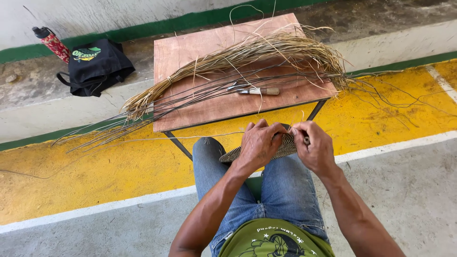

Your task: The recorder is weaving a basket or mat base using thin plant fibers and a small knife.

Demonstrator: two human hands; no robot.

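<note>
From the head camera you are seated with a flat woven piece [285, 146] resting across your knees, just in front of the small wooden counter [190, 52]. Your left hand [259, 143] is curled over the near edge of the weave, fingers closed down on it. Your right hand [314, 147] is pinched shut at the far end, thumb and fingers nipping what looks like a thin pale strand; the exact grip is partly hidden.

The woven piece looks light and springy, stiff enough to keep its shape yet likely to flex if pressed hard. Take it by the finished edge, where the weave is tight, and keep loose ends pinched close to the work, since dry fibre this thin could snap or slip.

On the counter lies a long bundle of pale straw-coloured fibre [238, 54], tied near one end, with dark thin rods [143, 119] running beneath it and overhanging the edge. A wooden-handled knife [259, 91] lies beside them. By the wall sit a black bag [95, 66] and a red bottle [53, 44]
</note>
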